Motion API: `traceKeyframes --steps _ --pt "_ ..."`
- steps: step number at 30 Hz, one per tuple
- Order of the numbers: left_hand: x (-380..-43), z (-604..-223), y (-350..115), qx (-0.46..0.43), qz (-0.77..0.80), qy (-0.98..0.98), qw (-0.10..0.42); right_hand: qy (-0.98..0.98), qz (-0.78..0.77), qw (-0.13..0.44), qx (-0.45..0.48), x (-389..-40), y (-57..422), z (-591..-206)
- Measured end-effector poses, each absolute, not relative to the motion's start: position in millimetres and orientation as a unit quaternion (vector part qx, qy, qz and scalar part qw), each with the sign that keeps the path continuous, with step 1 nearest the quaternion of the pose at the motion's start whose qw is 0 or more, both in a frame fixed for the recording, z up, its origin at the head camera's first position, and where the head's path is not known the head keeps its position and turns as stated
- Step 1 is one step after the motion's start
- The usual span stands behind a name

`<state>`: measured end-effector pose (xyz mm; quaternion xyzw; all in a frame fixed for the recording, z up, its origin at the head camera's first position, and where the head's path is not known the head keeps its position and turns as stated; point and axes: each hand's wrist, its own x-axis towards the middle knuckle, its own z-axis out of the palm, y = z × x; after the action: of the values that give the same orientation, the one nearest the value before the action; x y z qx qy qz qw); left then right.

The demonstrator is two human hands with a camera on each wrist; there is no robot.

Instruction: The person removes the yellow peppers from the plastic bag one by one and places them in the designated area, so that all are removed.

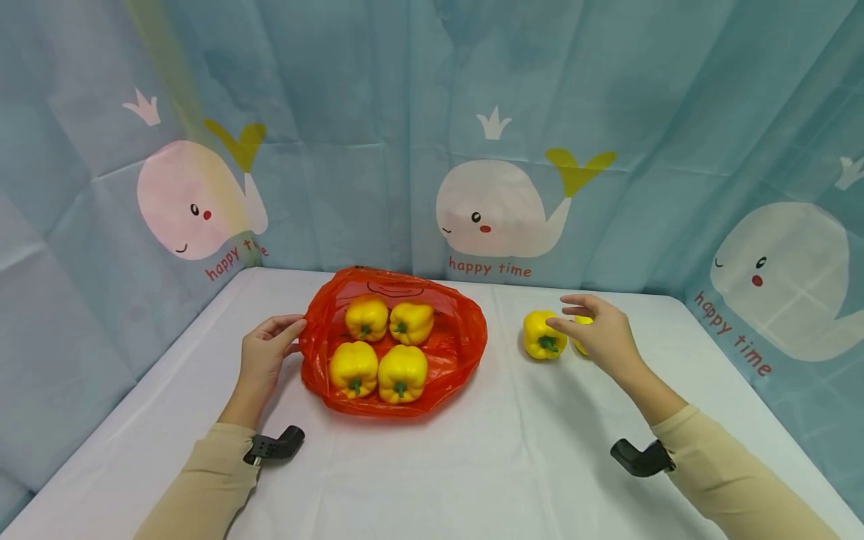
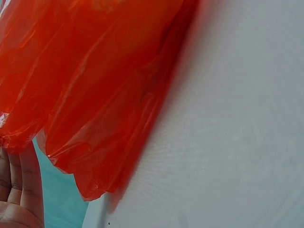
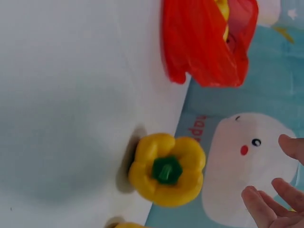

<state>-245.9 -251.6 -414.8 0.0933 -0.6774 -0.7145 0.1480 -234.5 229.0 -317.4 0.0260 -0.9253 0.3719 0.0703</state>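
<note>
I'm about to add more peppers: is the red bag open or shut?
Open. The red bag gapes wide, showing four yellow peppers inside.

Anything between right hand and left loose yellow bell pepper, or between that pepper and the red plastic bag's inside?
Nothing visible between the right hand and that yellow bell pepper. Toward the red plastic bag: bare white tablecloth, then the bag's right rim, likely to be cleared from above.

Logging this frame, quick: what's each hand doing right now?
Left hand: closed, pinching the edge of the red bag.
Right hand: open, holding nothing, near the loose yellow peppers.
</note>
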Motion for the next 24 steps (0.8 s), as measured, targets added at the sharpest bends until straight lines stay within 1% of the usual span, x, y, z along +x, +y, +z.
traceKeyframes --steps 24 --pt "-245.1 -414.2 -250.5 0.095 -0.714 -0.675 0.157 -0.897 0.441 -0.004 0.037 -232.9 181.9 -320.6"
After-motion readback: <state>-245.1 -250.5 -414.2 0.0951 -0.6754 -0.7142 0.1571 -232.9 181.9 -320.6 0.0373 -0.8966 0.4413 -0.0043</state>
